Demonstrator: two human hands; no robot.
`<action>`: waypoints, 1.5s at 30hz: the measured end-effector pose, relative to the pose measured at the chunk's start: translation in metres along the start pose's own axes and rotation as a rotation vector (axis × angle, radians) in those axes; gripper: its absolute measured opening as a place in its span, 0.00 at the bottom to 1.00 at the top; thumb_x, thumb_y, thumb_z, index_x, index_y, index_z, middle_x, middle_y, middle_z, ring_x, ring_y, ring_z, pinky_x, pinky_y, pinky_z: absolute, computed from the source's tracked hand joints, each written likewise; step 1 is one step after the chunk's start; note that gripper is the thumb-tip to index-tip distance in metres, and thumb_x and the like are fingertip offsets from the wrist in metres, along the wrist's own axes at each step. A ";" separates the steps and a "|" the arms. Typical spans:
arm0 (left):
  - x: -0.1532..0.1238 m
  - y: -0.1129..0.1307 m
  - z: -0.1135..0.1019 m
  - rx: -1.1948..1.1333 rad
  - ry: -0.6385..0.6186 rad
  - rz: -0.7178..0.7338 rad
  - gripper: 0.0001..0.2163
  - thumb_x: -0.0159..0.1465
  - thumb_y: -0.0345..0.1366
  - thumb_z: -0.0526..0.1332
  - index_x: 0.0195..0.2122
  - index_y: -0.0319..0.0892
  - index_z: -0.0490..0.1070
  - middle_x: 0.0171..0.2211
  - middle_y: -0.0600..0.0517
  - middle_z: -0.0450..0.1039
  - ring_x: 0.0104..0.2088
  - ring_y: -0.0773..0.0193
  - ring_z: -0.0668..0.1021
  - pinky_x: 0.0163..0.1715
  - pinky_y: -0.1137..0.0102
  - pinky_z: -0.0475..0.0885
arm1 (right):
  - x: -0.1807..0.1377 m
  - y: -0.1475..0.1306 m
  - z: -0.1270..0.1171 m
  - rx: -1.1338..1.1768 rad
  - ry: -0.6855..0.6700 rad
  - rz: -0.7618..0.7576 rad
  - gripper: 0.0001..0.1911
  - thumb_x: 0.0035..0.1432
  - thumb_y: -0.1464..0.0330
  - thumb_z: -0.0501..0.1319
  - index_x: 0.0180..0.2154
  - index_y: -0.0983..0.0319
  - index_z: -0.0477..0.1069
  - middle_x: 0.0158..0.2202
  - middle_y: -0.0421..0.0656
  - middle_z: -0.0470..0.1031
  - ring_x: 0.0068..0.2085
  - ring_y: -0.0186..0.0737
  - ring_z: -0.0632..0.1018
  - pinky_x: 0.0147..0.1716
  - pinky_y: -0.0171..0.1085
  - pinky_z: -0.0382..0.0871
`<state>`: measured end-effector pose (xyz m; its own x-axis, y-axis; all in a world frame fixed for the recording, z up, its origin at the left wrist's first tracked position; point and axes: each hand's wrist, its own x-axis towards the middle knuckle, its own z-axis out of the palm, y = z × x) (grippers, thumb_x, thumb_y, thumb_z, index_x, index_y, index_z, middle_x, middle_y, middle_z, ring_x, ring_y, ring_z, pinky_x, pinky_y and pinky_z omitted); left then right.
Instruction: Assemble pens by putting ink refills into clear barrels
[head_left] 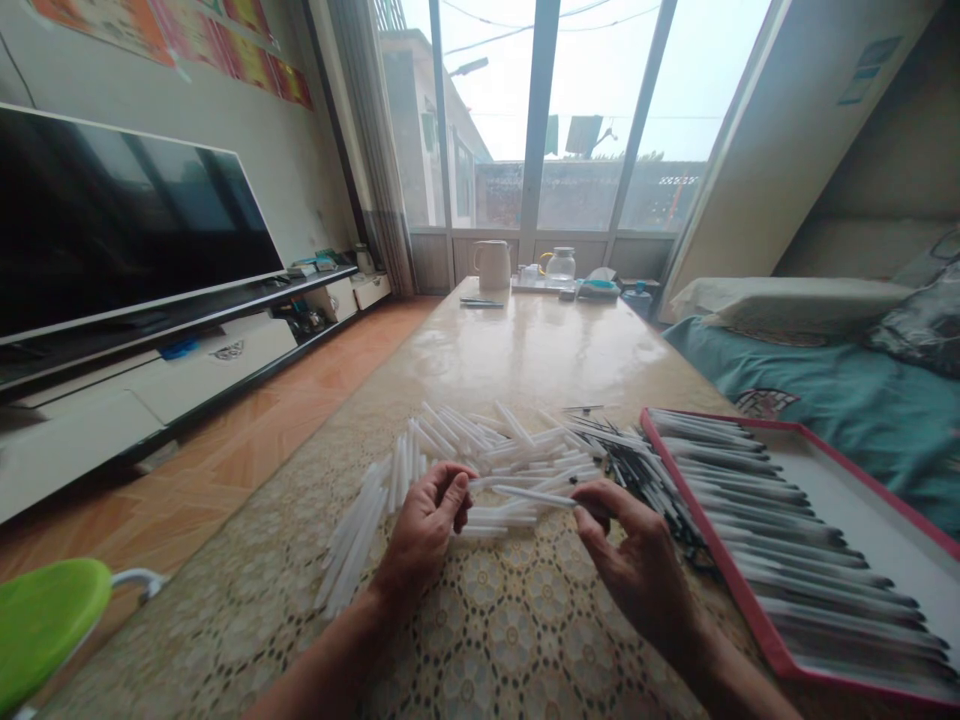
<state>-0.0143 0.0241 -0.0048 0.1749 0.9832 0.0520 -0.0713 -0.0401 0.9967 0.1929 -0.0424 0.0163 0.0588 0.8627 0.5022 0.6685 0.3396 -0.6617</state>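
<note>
My right hand (pixel 630 550) pinches the dark end of a slim white pen (pixel 536 495), which points left toward my other hand. My left hand (pixel 431 520) is closed, thumb pressed to curled fingers beside the pen's far tip. Whether a thin white piece sits in that pinch is hard to make out. Behind both hands spreads a loose pile of white plastic tubes (pixel 487 440), with more tubes (pixel 356 540) fanned out left of my left hand. Thin black refills (pixel 645 475) lie heaped beyond my right hand.
At the right stands a shallow box with a red rim (pixel 716 545), holding a row of pens (pixel 810 570) with dark ends. A beige jug (pixel 493 266) and a glass pitcher (pixel 560 267) stand at the table's far end. A green stool (pixel 52 625) is at the lower left.
</note>
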 end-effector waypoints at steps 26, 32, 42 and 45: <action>-0.018 -0.001 0.013 -0.095 -0.242 -0.062 0.13 0.57 0.44 0.63 0.32 0.39 0.69 0.19 0.57 0.65 0.18 0.72 0.66 0.18 0.75 0.61 | -0.006 0.001 0.005 -0.465 -0.398 -0.217 0.13 0.65 0.66 0.49 0.29 0.60 0.66 0.24 0.40 0.70 0.24 0.34 0.69 0.24 0.34 0.51; -0.027 -0.002 0.014 -0.058 -0.228 -0.010 0.09 0.60 0.41 0.61 0.33 0.40 0.70 0.20 0.56 0.65 0.19 0.72 0.66 0.19 0.75 0.61 | -0.004 -0.001 0.001 -0.045 -0.510 0.041 0.18 0.64 0.61 0.49 0.26 0.61 0.68 0.22 0.37 0.66 0.26 0.32 0.68 0.27 0.32 0.57; -0.039 0.002 0.019 -0.017 -0.232 0.094 0.07 0.61 0.39 0.60 0.34 0.40 0.71 0.21 0.55 0.66 0.22 0.71 0.67 0.22 0.75 0.64 | 0.002 0.003 -0.004 0.572 -0.744 0.375 0.24 0.58 0.51 0.53 0.22 0.63 0.71 0.15 0.32 0.50 0.18 0.27 0.53 0.16 0.29 0.46; -0.034 -0.003 0.021 -0.052 -0.267 0.062 0.09 0.60 0.40 0.60 0.36 0.40 0.71 0.21 0.55 0.67 0.21 0.70 0.69 0.22 0.74 0.64 | 0.005 0.005 -0.006 0.478 -0.731 0.322 0.23 0.59 0.53 0.53 0.24 0.63 0.72 0.16 0.33 0.53 0.19 0.28 0.56 0.18 0.29 0.50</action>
<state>0.0009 -0.0128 -0.0078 0.4208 0.8971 0.1343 -0.1385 -0.0828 0.9869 0.2009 -0.0384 0.0190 -0.4015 0.9088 -0.1132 0.3150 0.0209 -0.9489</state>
